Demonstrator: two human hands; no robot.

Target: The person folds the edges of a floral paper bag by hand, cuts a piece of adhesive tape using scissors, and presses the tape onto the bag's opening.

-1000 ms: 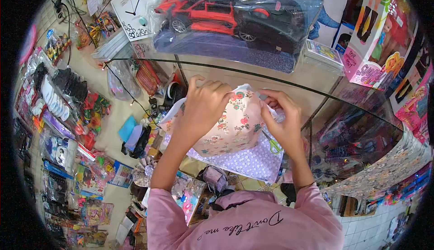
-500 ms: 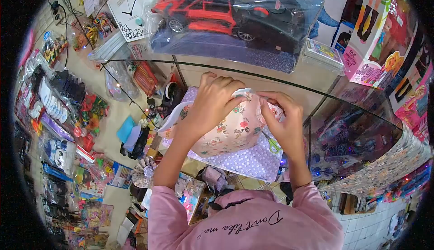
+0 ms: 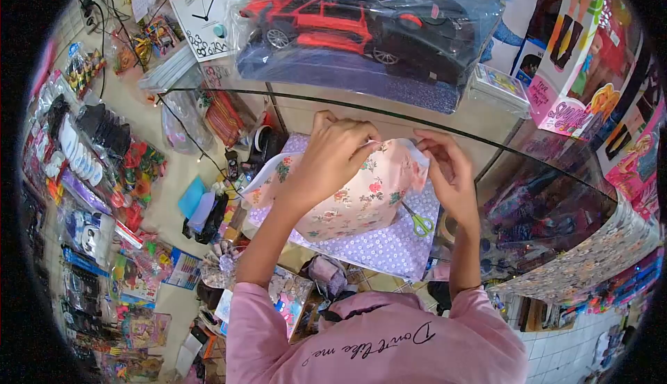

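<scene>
Pink floral wrapping paper (image 3: 351,207) is bent up into a rounded bulge between my hands; whatever lies inside is hidden. My left hand (image 3: 340,149) reaches over its top left, thumb and fingers closed on the upper edge. At the upper right corner, my right hand (image 3: 448,170) pinches the paper's loose edge between thumb and fingers. Beneath lies a lilac sheet with small white flowers (image 3: 389,253). Scissors with green handles (image 3: 421,225) rest on that sheet, right of the bulge, their blades partly under the paper.
A glass shelf edge (image 3: 375,114) runs just beyond my hands. On it sits a bagged red and black toy car (image 3: 333,26), with a boxed doll (image 3: 577,57) to the right. A tape roll (image 3: 447,230) lies near my right forearm. Packaged goods (image 3: 87,238) crowd the left.
My right hand has shifted right, drawing the paper's corner outward into a flap. More of the scissors shows. My left hand stays nearly in place at the upper edge.
</scene>
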